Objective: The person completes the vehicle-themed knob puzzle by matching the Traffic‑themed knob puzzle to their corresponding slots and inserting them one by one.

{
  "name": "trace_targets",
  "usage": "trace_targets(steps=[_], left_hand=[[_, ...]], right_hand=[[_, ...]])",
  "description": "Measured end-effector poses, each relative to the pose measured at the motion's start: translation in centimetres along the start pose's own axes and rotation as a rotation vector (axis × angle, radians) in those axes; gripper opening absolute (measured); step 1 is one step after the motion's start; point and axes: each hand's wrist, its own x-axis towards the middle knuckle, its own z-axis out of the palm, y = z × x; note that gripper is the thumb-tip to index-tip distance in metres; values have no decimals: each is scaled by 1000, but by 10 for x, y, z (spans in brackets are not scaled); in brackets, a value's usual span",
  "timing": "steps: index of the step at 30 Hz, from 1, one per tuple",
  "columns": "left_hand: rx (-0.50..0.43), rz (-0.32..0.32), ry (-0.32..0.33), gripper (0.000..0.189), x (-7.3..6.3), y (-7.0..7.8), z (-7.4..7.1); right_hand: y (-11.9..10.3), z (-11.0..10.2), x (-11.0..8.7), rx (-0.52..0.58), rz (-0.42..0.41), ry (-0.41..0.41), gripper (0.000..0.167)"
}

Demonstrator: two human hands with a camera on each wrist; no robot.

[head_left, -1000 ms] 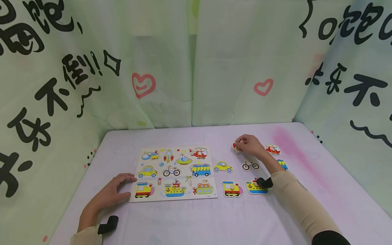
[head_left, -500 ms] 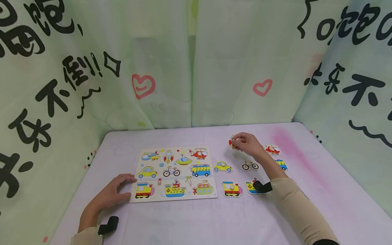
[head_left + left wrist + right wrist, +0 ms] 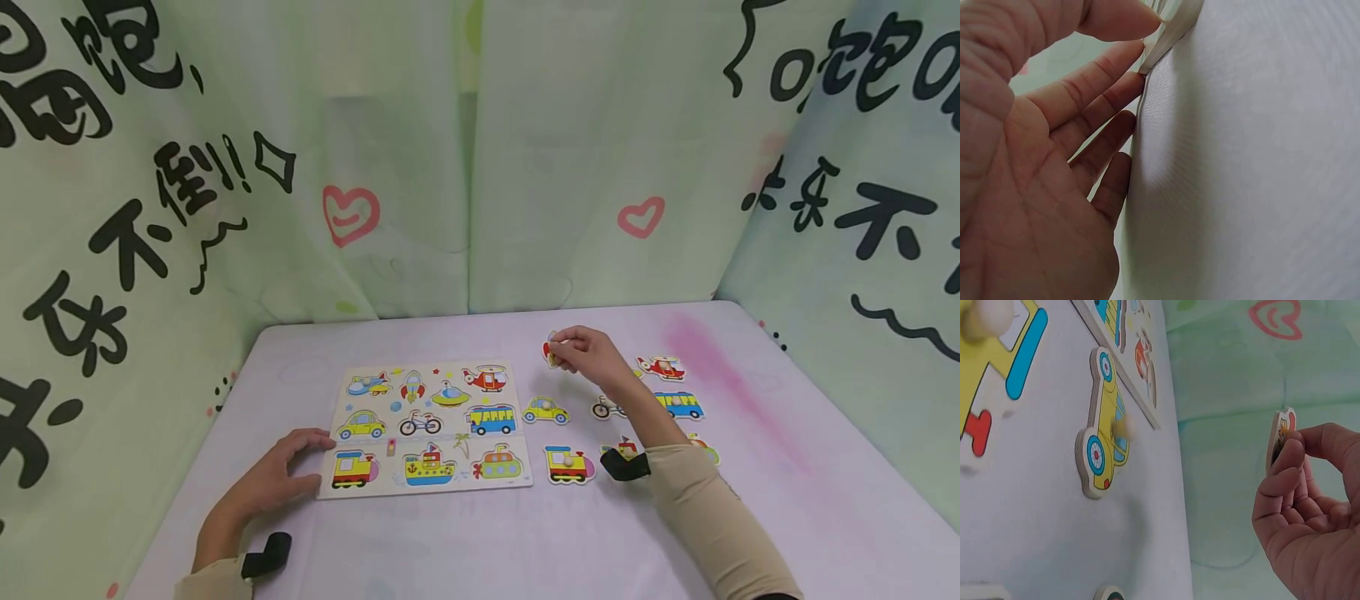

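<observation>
In the head view my right hand (image 3: 588,358) pinches a small red-and-yellow rocket puzzle piece (image 3: 547,352) between thumb and fingertips, above the table's far part. The right wrist view has this piece (image 3: 1280,431) nearly edge-on, its face mostly hidden by the fingers. My left hand (image 3: 273,475) touches the left edge of a white puzzle board (image 3: 390,475) printed with vehicles. Seen from the left wrist, the fingers (image 3: 1094,112) reach out fairly straight to the board's side. A yellow car piece (image 3: 1107,425) with a knob lies just right of the board.
Right of the board lie a train piece (image 3: 568,465), a bicycle piece (image 3: 604,408), a bus piece (image 3: 678,406) and a helicopter piece (image 3: 663,368). The right wrist and sleeve partly cover a ship piece (image 3: 624,446) and a submarine piece (image 3: 707,450). Printed curtains (image 3: 525,208) hang behind the table.
My right hand has moved left toward the board with the rocket piece, uncovering more of the bus and the submarine. The left hand stays at the board's edge.
</observation>
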Motion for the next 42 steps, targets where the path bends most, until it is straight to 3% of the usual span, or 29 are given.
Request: trace_targets(steps=[14,23,31,42], left_hand=[[11,26,1,49,2,-1,0],[-2,-2,0,47,2,0,0],[4,35,4,48,1,-1,1],[5,13,3,47,0,1,0]], right_hand=[[-15,37,4,56,0,-53,27],[-25,61,16,92,-35,-107,25],[-38,88,19,107,-36,-155,21],[-45,116,26,145,-61,-204,18]])
